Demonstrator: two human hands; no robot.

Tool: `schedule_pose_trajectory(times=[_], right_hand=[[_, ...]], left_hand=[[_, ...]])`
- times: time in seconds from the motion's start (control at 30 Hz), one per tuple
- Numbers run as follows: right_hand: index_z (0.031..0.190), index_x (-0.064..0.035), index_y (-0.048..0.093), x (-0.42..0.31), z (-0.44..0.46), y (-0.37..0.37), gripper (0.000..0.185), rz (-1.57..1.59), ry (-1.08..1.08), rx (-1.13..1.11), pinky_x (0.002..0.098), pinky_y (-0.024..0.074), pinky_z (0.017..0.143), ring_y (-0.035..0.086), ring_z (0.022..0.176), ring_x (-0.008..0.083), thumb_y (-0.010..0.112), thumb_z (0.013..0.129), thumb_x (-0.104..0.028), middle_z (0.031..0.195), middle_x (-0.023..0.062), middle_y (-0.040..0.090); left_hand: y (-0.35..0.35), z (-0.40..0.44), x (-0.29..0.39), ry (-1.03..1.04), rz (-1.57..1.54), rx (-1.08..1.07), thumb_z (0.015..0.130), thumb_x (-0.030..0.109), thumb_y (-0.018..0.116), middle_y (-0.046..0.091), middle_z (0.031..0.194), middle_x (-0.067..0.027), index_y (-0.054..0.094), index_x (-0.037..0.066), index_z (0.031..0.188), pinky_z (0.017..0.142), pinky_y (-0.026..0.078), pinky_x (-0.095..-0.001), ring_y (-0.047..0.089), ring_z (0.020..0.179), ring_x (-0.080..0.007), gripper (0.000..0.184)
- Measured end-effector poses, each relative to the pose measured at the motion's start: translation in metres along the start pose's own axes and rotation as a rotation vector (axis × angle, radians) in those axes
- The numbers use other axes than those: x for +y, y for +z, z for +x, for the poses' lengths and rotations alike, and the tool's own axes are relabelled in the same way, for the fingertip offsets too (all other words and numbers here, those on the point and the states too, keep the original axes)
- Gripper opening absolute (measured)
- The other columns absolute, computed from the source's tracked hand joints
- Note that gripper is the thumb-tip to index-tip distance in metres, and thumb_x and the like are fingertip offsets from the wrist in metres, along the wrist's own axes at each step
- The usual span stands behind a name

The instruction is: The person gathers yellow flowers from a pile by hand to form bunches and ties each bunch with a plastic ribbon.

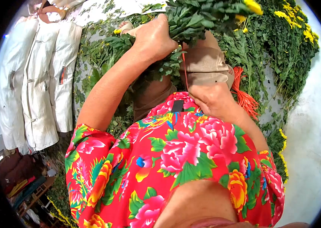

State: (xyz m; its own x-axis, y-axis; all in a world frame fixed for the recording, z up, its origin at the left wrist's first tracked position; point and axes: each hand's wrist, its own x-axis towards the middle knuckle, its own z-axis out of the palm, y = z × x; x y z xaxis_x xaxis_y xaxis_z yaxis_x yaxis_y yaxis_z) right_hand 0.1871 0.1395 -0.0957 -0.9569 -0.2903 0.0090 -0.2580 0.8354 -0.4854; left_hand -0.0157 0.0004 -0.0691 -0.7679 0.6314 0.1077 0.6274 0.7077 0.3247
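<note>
My left hand (154, 40) is closed round the stems of a leafy green bunch of yellow flowers (202, 19), which extends to the upper right. A thin red string (184, 66) runs down from the bunch toward my right hand (210, 97). That hand is closed near my lap, its fingers curled around the string's lower end. Beside my right knee hangs a bundle of red strings (242, 93). Cut leaves and stems lie around my legs.
Large heaps of yellow-flowered stems (282, 49) stand at the right, beside a pale surface (312, 152). White padded cloth pieces (41, 83) are at the left. Dark folded cloths (18, 171) lie on a shelf at the lower left.
</note>
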Motion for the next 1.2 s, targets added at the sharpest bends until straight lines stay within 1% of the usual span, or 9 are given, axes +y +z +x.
schedule_pose_trajectory(times=[0.17,0.27,0.4,0.53,0.6,0.77,0.87,0.97,1.2], right_hand=[[0.095,0.0,0.064,-0.016,0.048,-0.061,0.012,0.445,-0.178,0.424,0.0313,0.0482,0.058,0.062,0.061,0.0187,0.06,0.089,-0.009,0.073,0.0112,0.062],[0.095,-0.0009,0.064,-0.024,0.08,-0.038,0.011,0.144,-0.285,0.46,0.0315,0.0493,0.06,0.062,0.062,0.0195,0.059,0.089,-0.008,0.072,0.0128,0.06],[0.091,-0.0006,0.062,0.009,0.11,-0.032,0.012,0.474,-0.077,0.581,0.0318,0.0486,0.062,0.062,0.064,0.023,0.058,0.092,-0.012,0.073,0.0151,0.061],[0.086,-0.0047,0.063,0.041,0.124,-0.01,0.012,0.221,-0.078,0.634,0.0401,0.0481,0.057,0.062,0.064,0.0374,0.062,0.087,-0.017,0.069,0.0187,0.059],[0.086,-0.0041,0.063,0.037,0.122,-0.015,0.016,0.399,0.011,0.579,0.0397,0.0467,0.056,0.06,0.061,0.0368,0.062,0.088,-0.02,0.067,0.0181,0.058],[0.085,-0.0021,0.064,0.034,0.13,-0.019,0.016,0.399,0.086,0.501,0.0385,0.0469,0.059,0.06,0.061,0.0331,0.06,0.088,-0.017,0.068,0.0169,0.059],[0.09,-0.0007,0.066,0.042,0.133,-0.013,0.015,0.465,-0.005,0.572,0.0349,0.0491,0.066,0.063,0.07,0.0274,0.063,0.087,-0.015,0.079,0.014,0.064],[0.091,0.0007,0.068,0.054,0.136,-0.01,0.013,0.548,-0.083,0.603,0.0313,0.0497,0.075,0.064,0.082,0.0216,0.066,0.085,-0.011,0.093,0.0105,0.067],[0.09,0.0016,0.068,0.051,0.128,-0.015,0.008,0.66,-0.138,0.636,0.0293,0.0493,0.083,0.063,0.094,0.018,0.067,0.086,-0.005,0.102,0.0092,0.065]], left_hand=[[0.028,-0.017,0.006,0.111,0.2,-0.106,0.074,0.022,0.073,0.067,0.087,-0.0233,0.052,-0.004,0.102,0.07,0.055,-0.0458,0.069,0.081,-0.0382,0.044],[0.045,-0.024,0.024,0.0,0.216,-0.152,0.083,0.029,0.063,0.066,0.094,-0.0179,0.053,-0.001,0.106,0.065,0.056,-0.0418,0.069,0.084,-0.0331,0.038],[0.049,-0.053,0.019,0.088,0.243,-0.062,0.076,0.026,0.072,0.063,0.091,-0.0152,0.055,-0.003,0.111,0.067,0.053,-0.0429,0.065,0.08,-0.0306,0.049],[0.031,-0.057,0.018,0.143,0.028,-0.038,0.076,0.033,0.076,0.063,0.096,-0.026,0.056,-0.006,0.112,0.082,0.052,-0.0472,0.064,0.093,-0.0396,0.057],[-0.003,-0.04,0.001,0.077,-0.371,-0.397,0.08,0.032,0.073,0.061,0.097,-0.0269,0.059,-0.004,0.105,0.08,0.05,-0.048,0.063,0.091,-0.0409,0.046],[-0.032,-0.006,-0.019,0.1,0.197,-0.252,0.082,0.025,0.07,0.061,0.099,-0.0232,0.062,-0.001,0.08,0.082,0.047,-0.0455,0.058,0.095,-0.039,0.027],[-0.037,-0.013,-0.023,0.446,0.035,0.05,0.083,0.021,0.07,0.062,0.103,-0.019,0.066,0.0,0.083,0.083,0.047,-0.0412,0.06,0.095,-0.0343,0.022],[-0.032,-0.018,-0.032,0.148,-0.572,-0.172,0.09,0.02,0.066,0.061,0.093,-0.0041,0.069,0.001,0.09,0.073,0.043,-0.0289,0.054,0.082,-0.0127,0.019],[0.008,-0.022,-0.045,0.042,-1.194,-0.226,0.1,0.026,0.052,0.064,0.086,-0.0013,0.067,0.0,0.1,0.074,0.04,-0.0247,0.052,0.078,-0.0091,0.03]])
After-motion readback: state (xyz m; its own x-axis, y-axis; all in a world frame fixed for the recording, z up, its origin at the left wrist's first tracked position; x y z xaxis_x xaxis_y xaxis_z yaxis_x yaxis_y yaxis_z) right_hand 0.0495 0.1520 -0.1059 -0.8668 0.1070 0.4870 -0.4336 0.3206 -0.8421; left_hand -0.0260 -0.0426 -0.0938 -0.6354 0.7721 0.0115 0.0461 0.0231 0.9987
